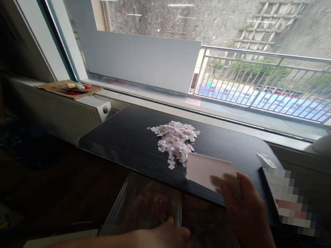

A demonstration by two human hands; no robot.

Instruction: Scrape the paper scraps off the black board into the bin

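On the black tabletop [125, 134] lies a heap of small white and pinkish paper scraps [176, 136]. My right hand [243, 202] is closed on the right end of a thin pale flat card [208, 170]. The card's left edge is right beside the scraps. Below the front edge of the table is a clear plastic box [121, 201], with some indistinct bits inside. Dim light partly obscures my left hand [165, 243], which is closed at the box's near right rim, with its thumb uppermost.
A dark flat item with a blurred-out face [289, 201] lies at the table's right end, near a clear plastic strip [266, 160]. A radiator [92, 104] stands left, with cardboard [53, 86] and small colourful items on top. A window ledge [217, 118] runs behind.
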